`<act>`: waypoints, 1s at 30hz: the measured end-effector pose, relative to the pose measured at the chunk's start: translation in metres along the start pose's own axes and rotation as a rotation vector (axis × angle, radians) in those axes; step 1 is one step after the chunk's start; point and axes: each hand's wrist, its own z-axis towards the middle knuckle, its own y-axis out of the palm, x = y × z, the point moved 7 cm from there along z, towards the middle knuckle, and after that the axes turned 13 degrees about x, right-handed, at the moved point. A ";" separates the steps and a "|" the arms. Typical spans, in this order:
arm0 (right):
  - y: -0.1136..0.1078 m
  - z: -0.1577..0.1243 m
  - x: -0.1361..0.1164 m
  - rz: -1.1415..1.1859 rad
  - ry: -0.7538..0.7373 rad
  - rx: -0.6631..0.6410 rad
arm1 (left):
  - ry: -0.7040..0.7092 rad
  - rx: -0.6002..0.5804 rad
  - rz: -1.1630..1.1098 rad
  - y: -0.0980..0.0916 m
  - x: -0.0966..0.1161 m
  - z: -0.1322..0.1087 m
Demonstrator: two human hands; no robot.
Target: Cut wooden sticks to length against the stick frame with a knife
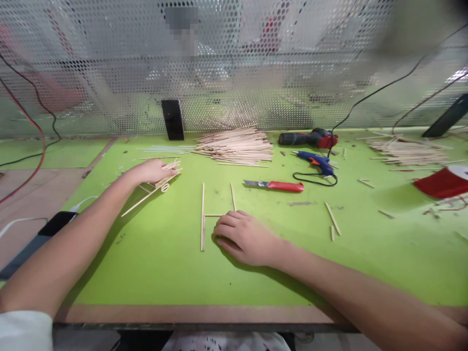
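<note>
My left hand [151, 170] reaches out to the left and its fingers close on a small bundle of short wooden sticks [166, 178] lying on the green mat [153, 263]. One long stick [137, 202] slants out from under that bundle. My right hand [243, 236] rests palm down with curled fingers on a stick frame [203, 217]: two upright sticks joined by a short cross stick. Its fingers cover the frame's right lower part, so what they hold is hidden.
A big pile of sticks [236, 145] lies at the back, another [405, 152] at the right. A red-handled knife [276, 185], blue glue gun [316, 162], red-black drill [309, 138], a leaning phone [173, 119] and loose sticks [332, 218] are around.
</note>
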 end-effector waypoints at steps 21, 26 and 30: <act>0.000 -0.001 0.000 -0.006 0.008 -0.007 | -0.114 0.207 0.155 -0.021 -0.049 -0.029; 0.000 0.000 0.001 -0.004 0.005 -0.009 | -0.130 0.215 0.212 -0.018 -0.050 -0.042; -0.001 0.000 0.000 -0.008 0.006 -0.010 | -0.163 0.230 0.208 -0.020 -0.045 -0.045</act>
